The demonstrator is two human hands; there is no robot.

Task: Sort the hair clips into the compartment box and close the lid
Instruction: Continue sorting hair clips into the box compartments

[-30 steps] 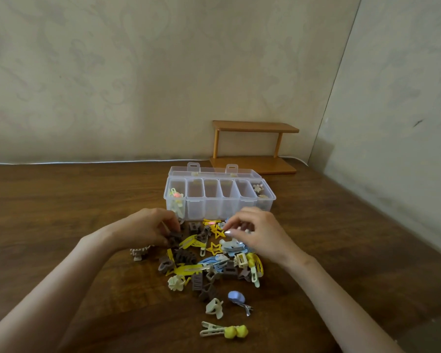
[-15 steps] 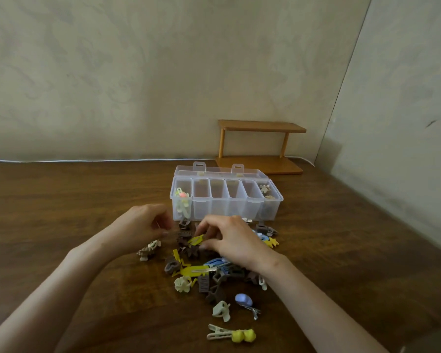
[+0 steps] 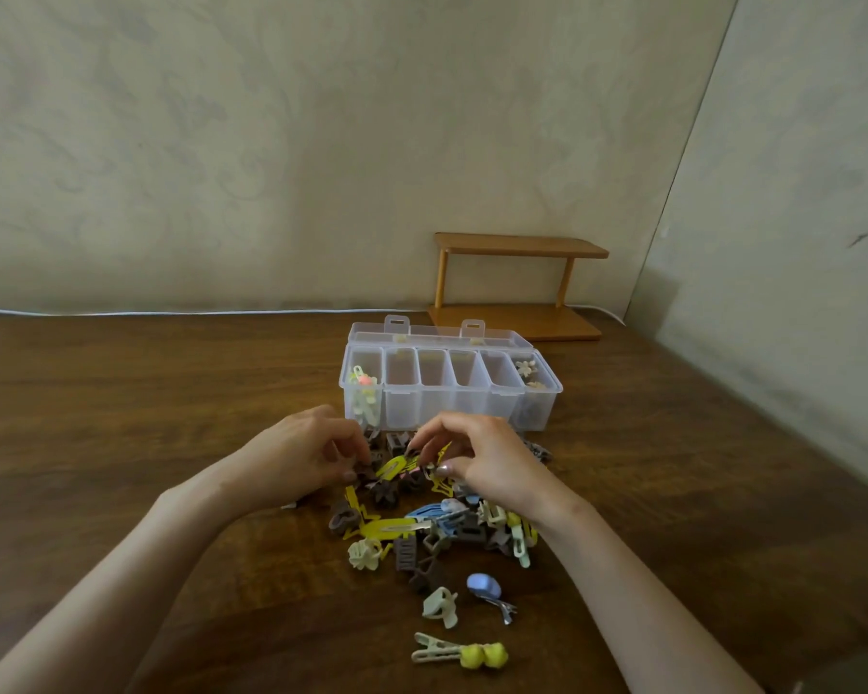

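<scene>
A clear plastic compartment box (image 3: pixel 472 410) stands open on the wooden table, its lid (image 3: pixel 437 337) folded back. The leftmost compartment holds pink and green clips (image 3: pixel 362 388); the rightmost holds cream flower clips (image 3: pixel 526 368). The middle compartments look empty. In front of the box lies a pile of hair clips (image 3: pixel 422 528) in brown, yellow, blue and cream. My left hand (image 3: pixel 296 458) curls its fingers round brown clips (image 3: pixel 367 470) at the pile's far left. My right hand (image 3: pixel 482 460) pinches a clip at the pile's far edge, next to a yellow snap clip (image 3: pixel 397 464).
Loose clips lie nearer me: a cream claw (image 3: pixel 442 606), a blue clip (image 3: pixel 486 589) and a cream peg clip with yellow balls (image 3: pixel 459 656). A small wooden shelf (image 3: pixel 519 247) stands behind the box. Walls close off the back and right side.
My right hand swept left from the pile's right side across to its far edge. My left hand edged right, so both hands now meet over the brown clips.
</scene>
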